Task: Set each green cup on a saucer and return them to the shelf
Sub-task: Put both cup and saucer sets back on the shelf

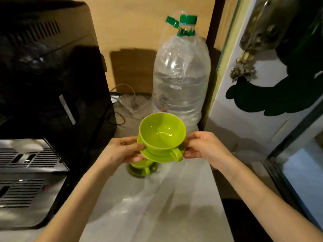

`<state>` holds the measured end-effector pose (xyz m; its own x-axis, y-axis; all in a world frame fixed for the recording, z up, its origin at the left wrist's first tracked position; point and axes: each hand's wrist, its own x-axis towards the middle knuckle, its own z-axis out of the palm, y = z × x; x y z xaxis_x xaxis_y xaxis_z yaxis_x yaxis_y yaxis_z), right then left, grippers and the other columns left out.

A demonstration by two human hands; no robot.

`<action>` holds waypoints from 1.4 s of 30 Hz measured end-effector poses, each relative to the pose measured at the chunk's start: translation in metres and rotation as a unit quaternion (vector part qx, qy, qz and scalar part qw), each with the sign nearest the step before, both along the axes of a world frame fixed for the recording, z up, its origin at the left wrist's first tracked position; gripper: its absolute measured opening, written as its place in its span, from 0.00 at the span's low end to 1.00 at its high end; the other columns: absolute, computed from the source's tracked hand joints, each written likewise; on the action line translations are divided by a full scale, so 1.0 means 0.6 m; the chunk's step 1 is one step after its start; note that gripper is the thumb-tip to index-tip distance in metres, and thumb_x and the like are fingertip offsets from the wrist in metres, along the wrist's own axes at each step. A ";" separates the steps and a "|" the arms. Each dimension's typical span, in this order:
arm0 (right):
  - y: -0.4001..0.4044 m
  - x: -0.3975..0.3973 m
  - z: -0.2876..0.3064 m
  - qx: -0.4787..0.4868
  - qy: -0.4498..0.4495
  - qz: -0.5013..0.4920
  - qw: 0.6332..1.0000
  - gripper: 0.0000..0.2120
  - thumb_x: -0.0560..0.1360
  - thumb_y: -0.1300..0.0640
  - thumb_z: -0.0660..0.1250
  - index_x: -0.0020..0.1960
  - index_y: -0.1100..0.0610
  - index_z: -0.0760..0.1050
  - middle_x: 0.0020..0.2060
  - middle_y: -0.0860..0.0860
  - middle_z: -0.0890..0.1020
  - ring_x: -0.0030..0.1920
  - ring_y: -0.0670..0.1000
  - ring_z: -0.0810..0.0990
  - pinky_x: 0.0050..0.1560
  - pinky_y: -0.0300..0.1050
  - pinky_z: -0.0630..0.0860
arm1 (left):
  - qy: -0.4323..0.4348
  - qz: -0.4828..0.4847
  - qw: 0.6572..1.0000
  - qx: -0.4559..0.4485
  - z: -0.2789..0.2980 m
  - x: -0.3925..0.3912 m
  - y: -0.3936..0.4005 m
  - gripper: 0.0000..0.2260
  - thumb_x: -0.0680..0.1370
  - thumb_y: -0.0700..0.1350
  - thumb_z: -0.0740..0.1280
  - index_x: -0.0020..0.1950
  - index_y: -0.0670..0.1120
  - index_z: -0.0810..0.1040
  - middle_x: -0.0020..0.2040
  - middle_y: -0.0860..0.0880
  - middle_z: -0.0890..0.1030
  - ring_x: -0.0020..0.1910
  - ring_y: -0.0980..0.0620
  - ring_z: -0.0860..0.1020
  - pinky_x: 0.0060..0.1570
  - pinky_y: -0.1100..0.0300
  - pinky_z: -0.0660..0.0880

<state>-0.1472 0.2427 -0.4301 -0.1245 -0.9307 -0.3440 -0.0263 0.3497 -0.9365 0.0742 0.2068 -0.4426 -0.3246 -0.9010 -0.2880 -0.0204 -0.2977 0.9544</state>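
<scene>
L hand & R hand both pinching saucer w/ green cup; second set below half-hidden.

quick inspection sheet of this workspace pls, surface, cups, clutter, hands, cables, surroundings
surface: pale shelf top, shiny streaks on it
job's things: green cup sits on a saucer, both held up; second cup and saucer set rests on the shelf below them
clutter: large clear water bottle with a green cap, at the back
hands: left hand and right hand grip opposite saucer edges
cables: thin cables behind, beside the bottle
surroundings: black appliance on the left, white door on the right
</scene>
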 end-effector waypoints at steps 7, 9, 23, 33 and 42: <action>-0.023 -0.038 0.186 -0.135 -0.028 -0.026 0.990 0.05 0.74 0.71 0.62 0.40 0.66 0.74 0.21 0.55 0.81 0.21 0.47 0.80 0.24 0.37 0.79 | 0.112 -0.033 0.991 -0.067 0.169 -0.058 -0.050 0.07 0.76 0.37 0.60 0.48 0.43 0.78 0.25 0.44 0.82 0.21 0.56 0.79 0.21 0.70 0.74; -0.033 -0.046 0.235 -0.174 -0.048 -0.032 0.983 0.06 0.74 0.70 0.62 0.39 0.66 0.75 0.21 0.54 0.82 0.22 0.48 0.81 0.24 0.37 0.79 | 0.138 -0.035 0.986 -0.091 0.220 -0.071 -0.064 0.08 0.77 0.38 0.60 0.47 0.40 0.78 0.23 0.45 0.81 0.19 0.57 0.77 0.20 0.71 0.74; -0.118 -0.092 0.551 -0.319 -0.120 -0.067 0.938 0.10 0.74 0.72 0.59 0.35 0.65 0.72 0.17 0.57 0.79 0.17 0.50 0.79 0.17 0.34 0.75 | 0.257 -0.028 0.953 -0.160 0.561 -0.124 -0.155 0.10 0.72 0.34 0.66 0.32 0.33 0.80 0.26 0.38 0.82 0.22 0.52 0.80 0.21 0.68 0.76; -0.177 -0.160 0.710 -0.365 -0.055 -0.084 0.925 0.04 0.74 0.71 0.60 0.46 0.68 0.73 0.19 0.59 0.80 0.19 0.50 0.81 0.17 0.35 0.74 | 0.235 -0.054 0.940 -0.240 0.722 -0.195 -0.218 0.08 0.74 0.31 0.62 0.36 0.31 0.75 0.23 0.37 0.80 0.19 0.49 0.79 0.19 0.65 0.75; -0.268 -0.215 0.786 -0.397 -0.024 -0.132 0.908 0.08 0.74 0.70 0.61 0.53 0.68 0.72 0.36 0.63 0.80 0.19 0.50 0.81 0.17 0.35 0.74 | 0.112 -0.058 0.937 -0.327 0.801 -0.254 -0.329 0.06 0.61 0.37 0.71 0.36 0.38 0.80 0.21 0.48 0.79 0.19 0.57 0.77 0.23 0.70 0.73</action>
